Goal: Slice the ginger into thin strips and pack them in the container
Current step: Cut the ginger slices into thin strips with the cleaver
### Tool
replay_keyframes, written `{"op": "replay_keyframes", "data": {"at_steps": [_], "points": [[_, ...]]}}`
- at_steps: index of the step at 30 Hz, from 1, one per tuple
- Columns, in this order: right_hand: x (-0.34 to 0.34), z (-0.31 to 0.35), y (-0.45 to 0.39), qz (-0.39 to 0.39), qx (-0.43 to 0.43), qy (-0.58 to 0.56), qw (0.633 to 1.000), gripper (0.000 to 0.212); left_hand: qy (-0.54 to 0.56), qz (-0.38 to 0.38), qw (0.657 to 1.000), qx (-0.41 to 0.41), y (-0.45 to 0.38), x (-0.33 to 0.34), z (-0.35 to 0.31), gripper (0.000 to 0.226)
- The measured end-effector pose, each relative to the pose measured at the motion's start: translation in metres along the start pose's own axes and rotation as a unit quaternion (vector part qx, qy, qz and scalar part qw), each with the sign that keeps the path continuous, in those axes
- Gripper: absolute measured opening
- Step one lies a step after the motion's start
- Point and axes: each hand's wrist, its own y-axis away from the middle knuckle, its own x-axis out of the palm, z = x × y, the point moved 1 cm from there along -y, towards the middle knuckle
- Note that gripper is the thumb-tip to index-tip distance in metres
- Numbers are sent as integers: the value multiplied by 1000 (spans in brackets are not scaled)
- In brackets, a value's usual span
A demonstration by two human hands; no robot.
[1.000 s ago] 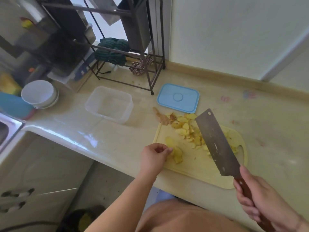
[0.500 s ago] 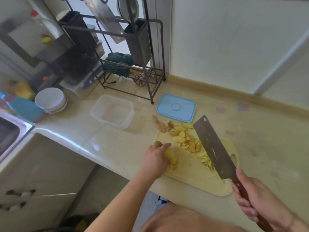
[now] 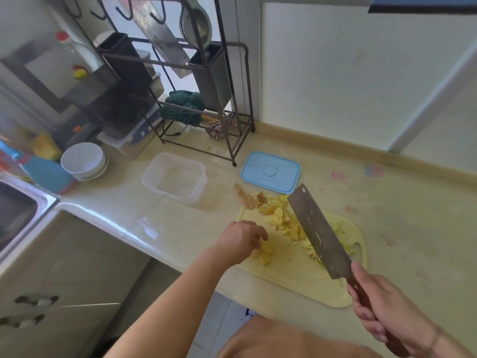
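1. Head view, looking down: my right hand grips the cleaver by its dark wooden handle, the blade raised at a slant over the right part of the yellow cutting board.
2. My left hand rests at the board's left edge, fingers curled down onto a few ginger pieces; whether it pinches them I cannot tell.
3. A loose heap of ginger slices lies on the far part of the board, partly hidden behind the blade, with thinner strips along the blade's near edge.
4. A scrap of ginger peel sits at the board's far left corner.
5. The clear plastic container stands open on the counter, left of the board and apart from it.
6. Its blue lid lies flat just beyond the board.
7. Further back stand a dark metal rack, with green cloths under it.
8. Stacked white bowls sit to the far left, near the sink.
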Motion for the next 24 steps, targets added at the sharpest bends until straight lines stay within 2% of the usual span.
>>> {"op": "replay_keyframes", "data": {"at_steps": [7,13,18,20,22,24], "points": [[-2,-3,-1,-3,1,1,1000,76,-143,58,988,32,-11,-2,-3,33],[-3,-5,-2,-7,2,-11,1000,76,-116,18,993,9,-4,-5,-2,22],[-3,-5,-2,-6,0,-18,1000,77,-114,10,992,49,10,12,-9,28],[-3,-5,-2,-5,1,-19,1000,77,-69,4,997,19,13,18,-14,29],[-4,-5,-1,-4,-3,-18,1000,78,94,-23,992,-82,17,20,-25,27],[-5,-6,-1,-6,-5,-15,1000,78,269,-51,943,-191,19,24,-41,27]]}}
